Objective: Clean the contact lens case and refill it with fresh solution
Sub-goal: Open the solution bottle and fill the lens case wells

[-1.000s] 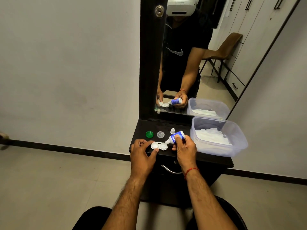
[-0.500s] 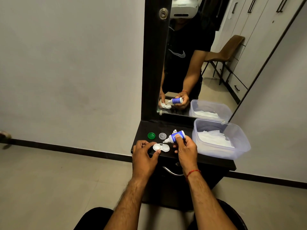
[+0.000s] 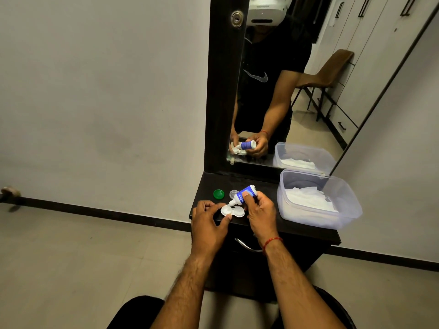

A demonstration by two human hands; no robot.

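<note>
Contact lens case sits open at the front edge of the dark shelf, both wells uncapped, and by the look of it we're into the refill stage. Left hand pinches the case's left end between thumb and fingertips, steadying it. Right hand is wrapped round the blue-labelled solution bottle, tipped nozzle-down over the left well. Touching or just above? Too close to call. I can't tell from here whether liquid sits in either well.

Green cap and clear cap lie just behind the case, off and waiting. Over to the right is a clear plastic tub with white tissue inside.

My read: cleaning looks done and filling is under way. Left to do are the second well, both caps screwed on and the bottle closed.
</note>
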